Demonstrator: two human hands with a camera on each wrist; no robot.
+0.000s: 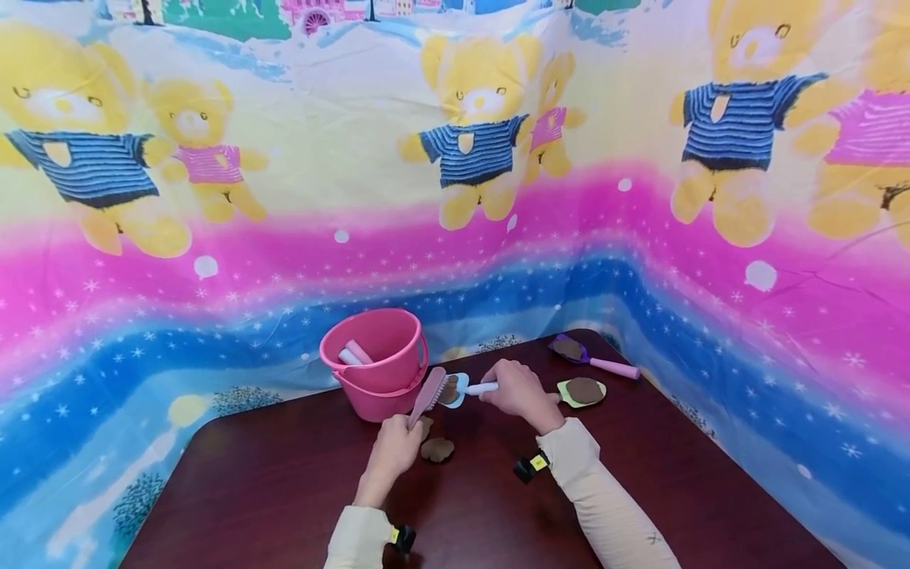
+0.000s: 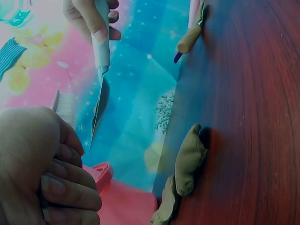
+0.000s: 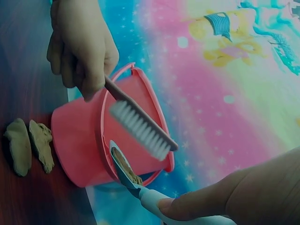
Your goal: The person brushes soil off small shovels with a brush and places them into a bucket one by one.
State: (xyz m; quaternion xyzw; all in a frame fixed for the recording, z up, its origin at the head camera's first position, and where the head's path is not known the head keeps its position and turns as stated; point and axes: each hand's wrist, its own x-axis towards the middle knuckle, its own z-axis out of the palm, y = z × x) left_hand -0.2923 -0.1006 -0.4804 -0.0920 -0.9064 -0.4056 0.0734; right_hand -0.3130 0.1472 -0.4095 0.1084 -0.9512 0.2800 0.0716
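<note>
Head view shows the left hand with fingers curled round a pink brush, bristles near the clay on a shovel at its three o'clock. The right hand grips that shovel's white handle. A pink bucket stands at the brush's ten o'clock; brown lumps lie on the table at six.

A dusty-pink, white-bristled brush tilts toward one o'clock; at its three o'clock, a pale-blue scoop, pointing toward nine o'clock, carries brown clay.
</note>
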